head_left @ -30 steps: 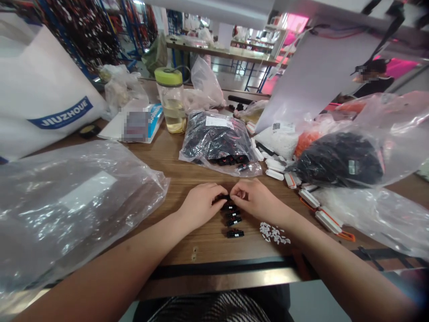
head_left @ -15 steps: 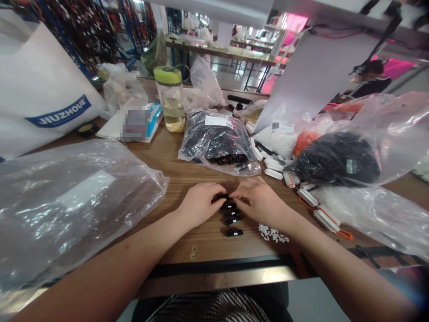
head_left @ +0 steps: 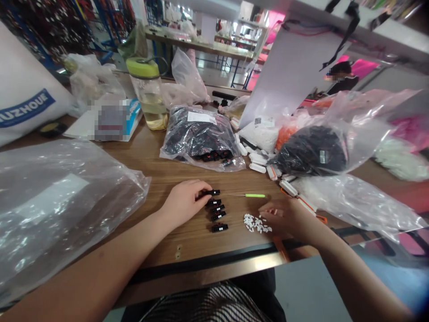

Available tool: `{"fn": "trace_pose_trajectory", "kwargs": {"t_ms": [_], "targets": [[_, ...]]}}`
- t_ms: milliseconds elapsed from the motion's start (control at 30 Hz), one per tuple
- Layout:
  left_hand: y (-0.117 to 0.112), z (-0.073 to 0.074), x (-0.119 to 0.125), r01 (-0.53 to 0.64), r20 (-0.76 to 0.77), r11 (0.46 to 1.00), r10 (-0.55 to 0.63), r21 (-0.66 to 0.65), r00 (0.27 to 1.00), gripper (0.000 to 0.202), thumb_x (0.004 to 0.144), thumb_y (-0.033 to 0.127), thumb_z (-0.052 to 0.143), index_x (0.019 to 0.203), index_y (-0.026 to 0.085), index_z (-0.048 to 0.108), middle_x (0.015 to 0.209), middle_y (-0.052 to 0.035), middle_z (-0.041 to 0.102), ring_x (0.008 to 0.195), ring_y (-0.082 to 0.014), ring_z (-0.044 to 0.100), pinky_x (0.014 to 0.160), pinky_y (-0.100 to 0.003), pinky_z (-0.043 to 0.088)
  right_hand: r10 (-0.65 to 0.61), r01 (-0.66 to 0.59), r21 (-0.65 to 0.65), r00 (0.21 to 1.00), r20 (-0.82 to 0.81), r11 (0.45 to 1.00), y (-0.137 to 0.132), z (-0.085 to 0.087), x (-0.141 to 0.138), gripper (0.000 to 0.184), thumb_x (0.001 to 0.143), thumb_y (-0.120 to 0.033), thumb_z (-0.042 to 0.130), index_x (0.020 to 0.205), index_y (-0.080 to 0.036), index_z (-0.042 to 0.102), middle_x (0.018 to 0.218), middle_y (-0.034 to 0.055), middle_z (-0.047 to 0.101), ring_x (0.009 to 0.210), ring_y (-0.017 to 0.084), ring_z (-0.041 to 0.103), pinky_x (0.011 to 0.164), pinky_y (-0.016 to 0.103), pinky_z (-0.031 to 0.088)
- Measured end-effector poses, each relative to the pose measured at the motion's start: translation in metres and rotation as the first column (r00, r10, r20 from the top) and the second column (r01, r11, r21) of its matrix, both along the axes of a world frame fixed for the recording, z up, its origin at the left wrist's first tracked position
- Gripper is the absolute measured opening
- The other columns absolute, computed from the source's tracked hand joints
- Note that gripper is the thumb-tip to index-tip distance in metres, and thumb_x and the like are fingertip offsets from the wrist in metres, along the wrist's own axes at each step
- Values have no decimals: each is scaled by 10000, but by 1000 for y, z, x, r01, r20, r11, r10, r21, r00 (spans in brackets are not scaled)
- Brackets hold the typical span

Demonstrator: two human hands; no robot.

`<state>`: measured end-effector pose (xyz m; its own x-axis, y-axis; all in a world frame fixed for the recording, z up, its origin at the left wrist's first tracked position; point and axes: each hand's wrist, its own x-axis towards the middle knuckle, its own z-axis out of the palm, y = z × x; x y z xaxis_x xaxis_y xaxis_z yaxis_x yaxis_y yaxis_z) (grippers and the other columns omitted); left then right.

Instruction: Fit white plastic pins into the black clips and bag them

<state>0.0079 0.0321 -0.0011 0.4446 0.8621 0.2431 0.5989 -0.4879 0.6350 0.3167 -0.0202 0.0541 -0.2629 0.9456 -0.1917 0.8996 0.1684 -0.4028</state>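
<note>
Carton label [head_left: 110, 120] was blurred, tote bag [head_left: 23, 76] was cut off at left, and white pieces [head_left: 257, 223] were too small to identify.

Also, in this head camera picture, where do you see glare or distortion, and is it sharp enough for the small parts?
In the head view, the clear plastic bag at left shows bright glare, the table's front edge looks tilted and bent by the wide lens, a patch on the box is pixelated, and the small black plastic blocks stay fairly sharp.
</note>
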Motion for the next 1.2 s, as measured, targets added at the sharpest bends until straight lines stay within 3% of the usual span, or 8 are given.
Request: {"fn": "trace_pose_trajectory", "kwargs": {"t_ms": [100, 200, 300, 500, 667, 933, 1033, 1200], "targets": [[1, -1, 0, 4, -3, 1000, -4, 13, 1000, 103, 875, 257, 626, 954, 230, 686, 694, 23, 604, 628, -148, 542, 619, -278, 409, 36, -36, 10, 997, -62, 999, -8, -7, 2, 172, 840, -266, 585, 762, -210, 728, 759, 33, 729, 668, 170, 647, 626, 278, 466], [1, -1, 0, 7, -3, 1000, -7, 15, 1000, 107, 876, 260, 622, 955, 225, 685, 706, 21, 614, 626, -145, 542, 621, -277, 410, -63, 63, 0, 998, -30, 998, -7, -13, 2, 154, 804, -233, 581, 721, -202, 707, 706, 28, 718, 622, 162, 634, 591, 273, 450], [1, 0, 0, 9, -22, 1000, -9, -11, 1000, 107, 872, 244, 636, 963, 220, 685, 724, 21, 622, 635, -142, 544, 639, -277, 414, -156, 156, -57, 988, 0, 986, -4, -17, 7, 182, 809, -292, 578, 723, -203, 712, 673, 10, 708, 599, 156, 627, 563, 263, 434], [1, 1, -1, 4, -28, 999, -5, -37, 1000, 104, 869, 226, 651, 966, 215, 688, 730, 24, 614, 650, -142, 544, 660, -279, 411, -166, 162, -67, 984, -62, 985, -5, -17, 19, 266, 834, -385, 575, 781, -204, 762, 741, 17, 731, 678, 171, 645, 599, 262, 450], [2, -1, -1, 3, -23, 999, -3, -36, 1000, 110, 876, 241, 650, 977, 220, 688, 718, 28, 600, 647, -141, 539, 654, -278, 406, -89, 91, 48, 995, -40, 995, -13, -20, 16, 249, 852, -335, 574, 731, -201, 745, 718, 22, 713, 644, 165, 617, 596, 272, 428], [1, -2, -1, 10, -14, 1000, -10, -21, 1000, 94, 867, 217, 666, 960, 218, 683, 735, 28, 607, 650, -136, 538, 661, -276, 403, -87, 10, 320, 970, 227, 947, -30, -22, -2, 279, 886, -267, 552, 663, -202, 707, 717, 46, 699, 726, 210, 628, 781, 370, 392], [1, -1, -1, 9, -15, 1000, -9, -17, 1000, 86, 863, 216, 669, 948, 217, 683, 722, 28, 600, 645, -137, 533, 652, -272, 396, -97, 24, 301, 968, 230, 953, -29, -22, -2, 247, 862, -249, 562, 663, -211, 703, 690, 29, 694, 694, 196, 624, 767, 360, 393], [1, 1, 1, 13, -8, 1000, -13, -15, 1000, 93, 859, 215, 661, 948, 219, 688, 711, 27, 595, 641, -140, 528, 644, -269, 391, -130, 114, 144, 986, 105, 983, -17, -20, 3, 199, 807, -264, 580, 653, -205, 692, 608, 7, 673, 563, 159, 592, 577, 284, 391]]}}
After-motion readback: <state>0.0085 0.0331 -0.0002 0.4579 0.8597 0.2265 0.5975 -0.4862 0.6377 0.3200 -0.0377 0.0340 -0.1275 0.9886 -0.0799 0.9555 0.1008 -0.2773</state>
